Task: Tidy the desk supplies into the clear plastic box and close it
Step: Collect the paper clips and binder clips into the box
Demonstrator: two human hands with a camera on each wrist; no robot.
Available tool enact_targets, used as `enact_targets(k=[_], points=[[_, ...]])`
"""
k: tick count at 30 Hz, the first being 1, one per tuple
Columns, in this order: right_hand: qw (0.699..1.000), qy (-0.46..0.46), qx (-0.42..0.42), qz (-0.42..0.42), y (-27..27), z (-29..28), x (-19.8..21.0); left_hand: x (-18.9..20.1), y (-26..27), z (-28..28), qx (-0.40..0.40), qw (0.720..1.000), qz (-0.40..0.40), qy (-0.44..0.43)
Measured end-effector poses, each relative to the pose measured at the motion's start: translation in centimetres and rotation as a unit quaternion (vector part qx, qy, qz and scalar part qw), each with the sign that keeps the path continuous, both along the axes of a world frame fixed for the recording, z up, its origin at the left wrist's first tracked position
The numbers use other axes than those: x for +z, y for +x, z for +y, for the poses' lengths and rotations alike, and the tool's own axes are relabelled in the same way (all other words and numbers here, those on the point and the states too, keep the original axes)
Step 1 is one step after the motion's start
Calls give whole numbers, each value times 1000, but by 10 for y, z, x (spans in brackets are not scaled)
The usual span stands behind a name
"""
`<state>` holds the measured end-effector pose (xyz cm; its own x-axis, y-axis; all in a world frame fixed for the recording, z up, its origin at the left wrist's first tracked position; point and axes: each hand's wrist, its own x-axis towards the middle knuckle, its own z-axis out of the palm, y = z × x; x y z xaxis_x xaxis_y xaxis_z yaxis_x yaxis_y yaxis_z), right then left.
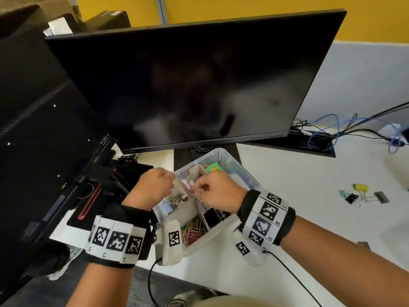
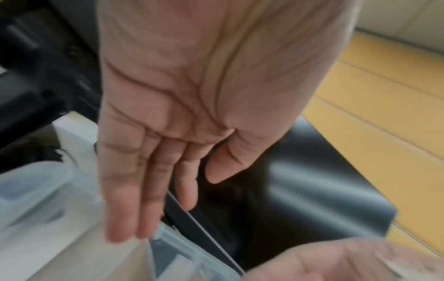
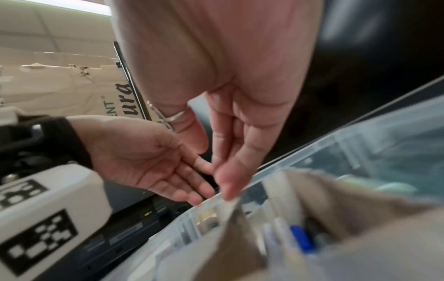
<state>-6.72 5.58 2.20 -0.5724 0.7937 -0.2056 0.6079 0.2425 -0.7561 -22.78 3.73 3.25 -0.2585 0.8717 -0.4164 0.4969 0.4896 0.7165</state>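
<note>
White desk [image 1: 287, 173] holding a clear plastic box [image 1: 230, 159], a black monitor [image 1: 194, 85], tangled cables [image 1: 332, 129] — and loose binder clips [image 1: 358, 194] off to the right.

place: office | evidence: large dark monitor [image 1: 188, 85] on white desk [image 1: 298, 173]; second screen [image 1: 39, 129] at desk's left edge; cables [image 1: 332, 129]; binder clips [image 1: 356, 196]; yellow partition wall [image 1: 221, 7]

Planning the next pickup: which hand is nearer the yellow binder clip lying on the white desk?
Right. The right hand is over the clear plastic box, on the yellow binder clip's side; the left hand is farther.
</note>
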Motion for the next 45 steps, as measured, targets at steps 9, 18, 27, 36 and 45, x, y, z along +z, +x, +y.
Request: enact_targets(k=[9,18,27,36,45], points=[[953,23,-269,-135,224,18,-47,-10,161,-1,-344,913,67,211],[886,-5,-363,-288,400,35,-106,-121,354,-25,-696,690,187,66],[925,-104,-169,-325,386,61,-117,-155,393,-18,-723,615,299,97],[932,8,-174,-317,354,56,-133,-170,331,-12,-737,595,252,197],[944,-18,-148,-294,355,63,-127,-153,344,-5,-601,775,176,88]])
